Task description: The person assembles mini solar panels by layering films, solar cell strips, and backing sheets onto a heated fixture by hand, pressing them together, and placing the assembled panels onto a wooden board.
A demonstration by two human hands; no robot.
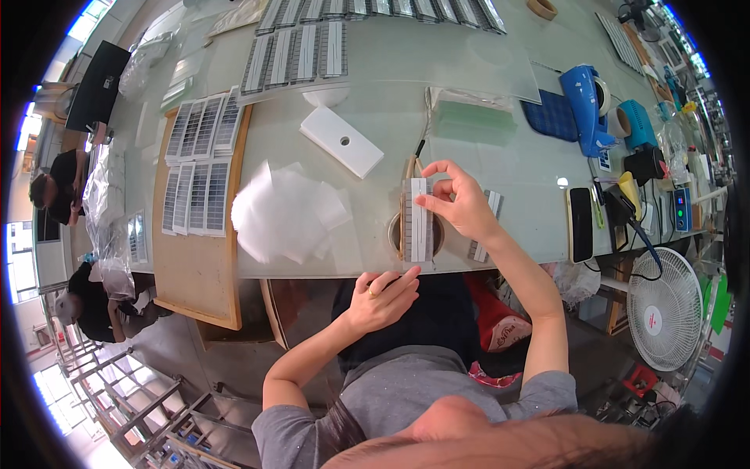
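A narrow grey gridded panel (407,227) with a white strip down its middle lies lengthwise before me. Beneath it is a round brown ring-like object (437,233), mostly hidden. My right hand (462,203) has curled fingers at the panel's upper part, the thumb pressed on the white strip and the index finger by its top end. My left hand (381,301), with a ring on one finger, is at the table edge. Its fingers stretch toward the panel's lower end and seem to hold nothing. A second, similar panel (491,215) lies beneath my right wrist.
Left of the panel sit white thin sheets (285,215) and a white block with a hole (324,137). A wooden board (195,270) carries several gridded panels. At right are a phone (580,223), a blue tape dispenser (582,102) and a fan (664,313). Other people sit far left.
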